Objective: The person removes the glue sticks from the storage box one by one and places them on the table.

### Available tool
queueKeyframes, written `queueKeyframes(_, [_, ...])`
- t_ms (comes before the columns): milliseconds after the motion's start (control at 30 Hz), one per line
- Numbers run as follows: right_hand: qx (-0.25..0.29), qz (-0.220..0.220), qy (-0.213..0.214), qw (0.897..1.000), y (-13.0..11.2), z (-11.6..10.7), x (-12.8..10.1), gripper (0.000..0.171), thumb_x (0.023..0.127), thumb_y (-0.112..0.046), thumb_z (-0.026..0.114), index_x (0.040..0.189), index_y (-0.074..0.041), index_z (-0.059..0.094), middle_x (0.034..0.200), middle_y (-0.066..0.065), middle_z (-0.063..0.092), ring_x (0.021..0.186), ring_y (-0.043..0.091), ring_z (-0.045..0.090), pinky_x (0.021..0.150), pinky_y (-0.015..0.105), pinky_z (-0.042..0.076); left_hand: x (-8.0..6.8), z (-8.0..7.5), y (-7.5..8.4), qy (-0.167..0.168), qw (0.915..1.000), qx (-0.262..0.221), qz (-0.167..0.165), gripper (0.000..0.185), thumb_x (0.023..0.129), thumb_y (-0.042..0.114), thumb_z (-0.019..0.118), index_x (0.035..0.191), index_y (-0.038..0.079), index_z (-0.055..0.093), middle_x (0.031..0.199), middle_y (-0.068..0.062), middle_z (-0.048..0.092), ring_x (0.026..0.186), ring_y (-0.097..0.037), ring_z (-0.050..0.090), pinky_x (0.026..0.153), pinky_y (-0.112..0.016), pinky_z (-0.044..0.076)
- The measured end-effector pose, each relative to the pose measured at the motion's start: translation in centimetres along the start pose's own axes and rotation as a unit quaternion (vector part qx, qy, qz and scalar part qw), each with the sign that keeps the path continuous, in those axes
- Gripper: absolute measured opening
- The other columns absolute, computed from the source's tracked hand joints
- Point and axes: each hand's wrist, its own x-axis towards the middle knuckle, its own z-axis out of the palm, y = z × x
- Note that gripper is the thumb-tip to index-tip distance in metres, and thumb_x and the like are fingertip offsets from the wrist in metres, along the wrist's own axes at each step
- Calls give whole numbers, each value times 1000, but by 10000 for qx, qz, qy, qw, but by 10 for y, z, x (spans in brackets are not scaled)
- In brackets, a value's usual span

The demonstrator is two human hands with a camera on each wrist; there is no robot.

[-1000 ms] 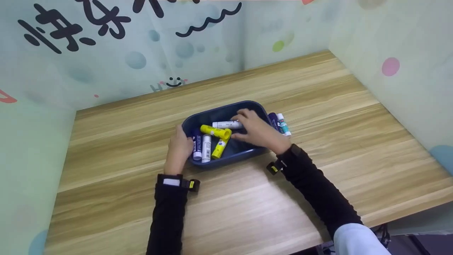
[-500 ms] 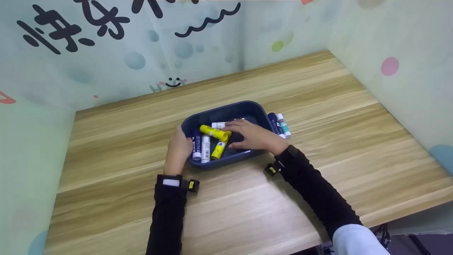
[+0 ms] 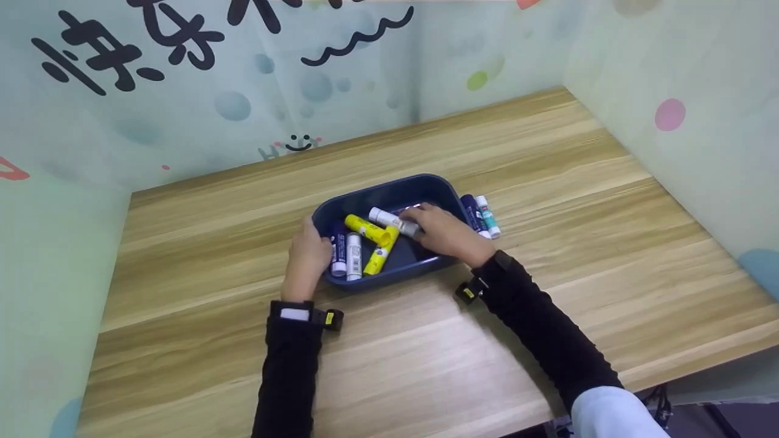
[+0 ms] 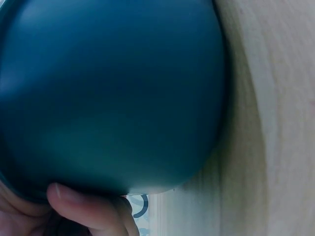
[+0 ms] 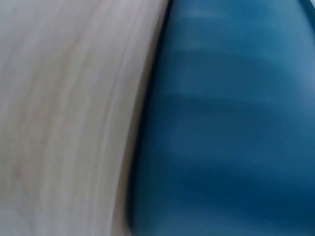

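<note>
A: What is the right hand [image 3: 447, 234] doing?

B: It is inside the bin [image 3: 389, 185], at the 3 o'clock side. The fingers are curled around one end of a white stick [image 3: 392, 221] and they grasp it. The stick lies tilted, its free end points to about 10 o'clock, and it rests across the top of a yellow stick [image 3: 367, 228].

A: And the left hand [image 3: 306, 258]?

B: It holds the bin at the 9 o'clock side. In the left wrist view I see the thumb [image 4: 83, 209] pressed on the bin wall [image 4: 108, 93] from outside, so the hand is closed on the rim.

A: What else is in the bin?

B: A second yellow stick [image 3: 378, 257] leans under the first one, toward 6 o'clock. Beside the left hand stand a white-grey stick [image 3: 353, 255] and a dark blue stick [image 3: 338, 252], side by side, both pointing to 12 o'clock.

A: Is something outside of it?

B: Yes. Two sticks lie on the table [image 3: 548, 170], just beside the bin at 3 o'clock: a navy one [image 3: 471, 210] touching the wall, and a white-teal one [image 3: 488, 215] next to it. The right wrist view shows only the blurred blue wall [image 5: 231, 123] and wood.
</note>
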Motion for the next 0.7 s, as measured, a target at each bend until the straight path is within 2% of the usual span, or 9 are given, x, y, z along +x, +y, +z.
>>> queueKeyframes(200, [-61,125,-331,9994,0,-1,1,38,84,-17,66,116,2,58,109,18,62,99,30,58,87,42,48,0,0,0,-7,10000,20,-26,56,92,9,41,143,-1,20,133,-34,43,119,-44,47,98,-51,40])
queueKeyframes(267, [-132,91,-316,9994,0,-1,1,34,84,-19,66,110,3,62,104,16,64,94,29,59,84,41,49,0,0,0,-5,10000,21,-23,55,92,8,41,142,-2,21,132,-33,43,119,-43,47,98,-51,41])
queueKeyframes(433, [-87,161,129,9997,1,-1,0,21,84,-16,63,97,0,65,91,12,64,80,25,59,72,39,51,-1,-1,-1,15,10000,19,-15,52,92,8,41,140,-4,23,133,-32,43,120,-43,46,98,-51,40])
queueKeyframes(533, [133,280,394,9987,1,-1,0,22,85,-17,61,98,0,62,87,12,62,73,23,56,66,37,50,-1,-1,-1,-2,10000,7,-7,53,93,8,41,141,-3,22,134,-32,42,121,-43,45,100,-51,39])
queueKeyframes(600, [331,336,591,9971,1,-2,1,24,87,-18,60,102,0,59,89,13,64,73,23,56,66,36,49,0,-1,-1,-17,10000,-4,-19,53,93,9,41,141,-3,22,134,-32,42,121,-43,46,99,-51,40])
queueKeyframes(700, [679,242,1069,9917,3,-3,3,27,89,-19,60,108,1,55,97,16,66,80,24,60,73,37,50,0,0,0,-25,10000,-27,-18,54,93,9,41,142,-2,22,135,-32,42,120,-42,46,99,-51,40])
